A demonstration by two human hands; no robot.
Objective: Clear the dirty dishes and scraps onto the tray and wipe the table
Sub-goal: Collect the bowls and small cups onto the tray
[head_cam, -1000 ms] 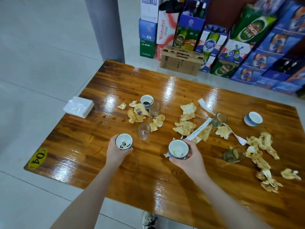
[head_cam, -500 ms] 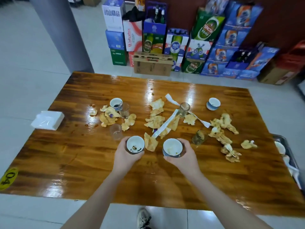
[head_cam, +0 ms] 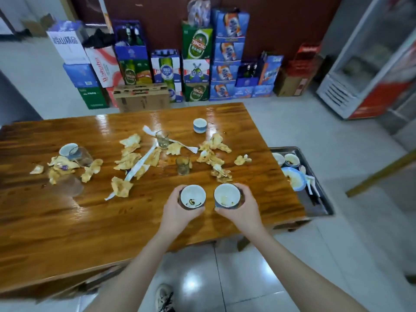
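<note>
The left hand (head_cam: 177, 212) curls its fingers round the left cup (head_cam: 193, 197). The right hand (head_cam: 240, 210) curls round the right cup (head_cam: 227, 195). Both cups are held upright over the table (head_cam: 67, 221), so I think nothing spills. One cup in each hand likely saves trips. The tray (head_cam: 314, 204) sits past the table's right end, with dishes inside. Scraps (head_cam: 130, 158), a glass (head_cam: 182, 165) and a blue cup (head_cam: 200, 125) wait on the table.

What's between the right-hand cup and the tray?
In the head view, only bare table from the right hand holding the cup to the tray; no scraps or dishes there.
</note>
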